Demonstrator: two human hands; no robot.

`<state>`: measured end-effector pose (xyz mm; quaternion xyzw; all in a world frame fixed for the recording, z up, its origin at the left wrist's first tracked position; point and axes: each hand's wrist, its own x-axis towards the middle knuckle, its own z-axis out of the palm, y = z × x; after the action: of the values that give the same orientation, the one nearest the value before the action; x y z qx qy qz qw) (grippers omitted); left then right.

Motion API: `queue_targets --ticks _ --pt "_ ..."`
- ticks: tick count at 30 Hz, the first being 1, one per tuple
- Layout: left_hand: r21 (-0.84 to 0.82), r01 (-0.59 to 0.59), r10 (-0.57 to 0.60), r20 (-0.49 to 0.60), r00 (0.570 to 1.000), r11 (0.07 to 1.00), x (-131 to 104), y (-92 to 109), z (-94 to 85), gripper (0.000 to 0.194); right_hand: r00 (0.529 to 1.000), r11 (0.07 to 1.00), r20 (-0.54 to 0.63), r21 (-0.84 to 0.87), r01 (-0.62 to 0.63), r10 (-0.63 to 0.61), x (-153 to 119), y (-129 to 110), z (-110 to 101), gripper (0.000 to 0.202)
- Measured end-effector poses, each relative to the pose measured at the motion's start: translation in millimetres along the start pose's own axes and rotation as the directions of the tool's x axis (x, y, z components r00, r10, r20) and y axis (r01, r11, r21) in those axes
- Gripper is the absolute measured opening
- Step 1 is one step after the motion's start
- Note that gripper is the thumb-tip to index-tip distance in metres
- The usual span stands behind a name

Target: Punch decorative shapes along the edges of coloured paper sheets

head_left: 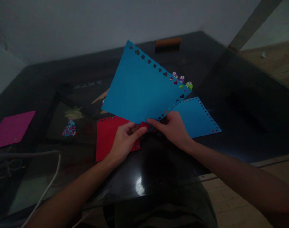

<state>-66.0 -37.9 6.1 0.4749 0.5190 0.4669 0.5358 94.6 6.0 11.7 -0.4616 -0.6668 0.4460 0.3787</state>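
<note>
- Blue sheet (141, 88) is held up at centre frame, tilted, with star and heart cut-outs along its upper right edge and small holes along its lower right edge.
- Left hand (124, 142): fingers clamped on a small red punch (143, 126) at the sheet's bottom corner.
- Right hand (174, 128): fingers pinched on the sheet's lower edge, just right of the punch.
- Red sheet (106, 134) lies flat on the dark worktop (241, 104) under the left hand.
- Second blue sheet (198, 118) lies right of centre, holes along its edges.
- Pink sheet (11, 128) lies at the left edge.
- Small punches (185, 81) sit behind the held sheet.
</note>
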Motion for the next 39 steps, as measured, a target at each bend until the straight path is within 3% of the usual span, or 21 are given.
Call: queue_targets --ticks 24,39 --pt "-0.052 0.039 -0.038 0.025 0.999 0.998 1.8 -2.3 -0.2 0.033 1.000 0.999 -0.002 -0.039 -0.021 0.021 1.6 1.8 -0.8 0.030" --pt "-0.056 -0.006 0.007 0.008 1.000 0.998 -0.1 -3.1 0.7 0.028 1.000 0.999 -0.002 -0.046 0.006 -0.006 0.2 -2.1 -0.7 0.031"
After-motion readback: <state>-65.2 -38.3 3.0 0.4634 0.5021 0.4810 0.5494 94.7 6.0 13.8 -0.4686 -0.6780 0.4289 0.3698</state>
